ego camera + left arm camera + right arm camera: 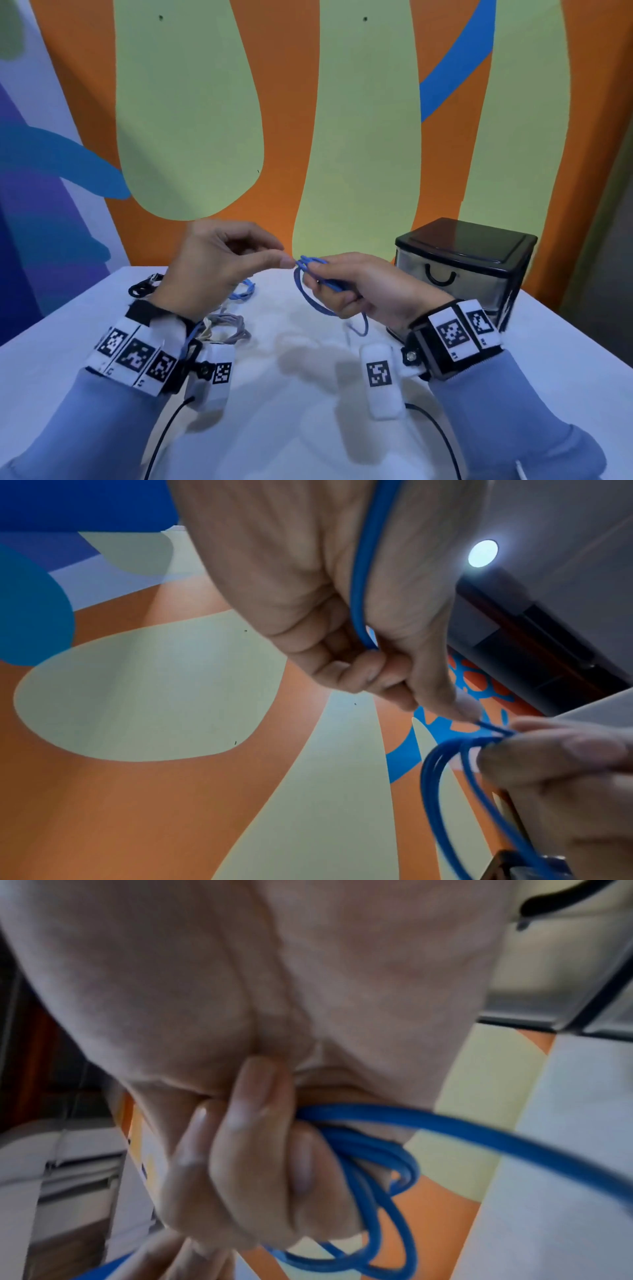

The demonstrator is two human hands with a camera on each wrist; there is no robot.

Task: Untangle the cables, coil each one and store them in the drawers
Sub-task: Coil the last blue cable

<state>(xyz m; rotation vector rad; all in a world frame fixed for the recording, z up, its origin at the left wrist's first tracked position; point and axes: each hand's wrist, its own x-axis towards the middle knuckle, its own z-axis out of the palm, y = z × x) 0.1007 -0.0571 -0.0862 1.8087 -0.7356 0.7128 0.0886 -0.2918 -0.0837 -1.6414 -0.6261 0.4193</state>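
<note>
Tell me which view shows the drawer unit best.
Head view: the whole drawer unit stands on the table, closed, beside the right hand. The right wrist view catches only a blurred corner; the left wrist view barely shows it.

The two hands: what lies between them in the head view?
Only the blue cable: the right hand holds its loops, the left hand pinches a strand.

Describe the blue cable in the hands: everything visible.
The blue cable is thin, round and smooth, plastic-looking. It is partly coiled: the right hand grips several loops in curled fingers, held above the white table. The left hand pinches a strand at the top of the bundle, and another stretch runs down through that palm toward the wrist. A loose end hangs below the right hand, with what looks like a clear plug. No knot is clearly visible.
</note>
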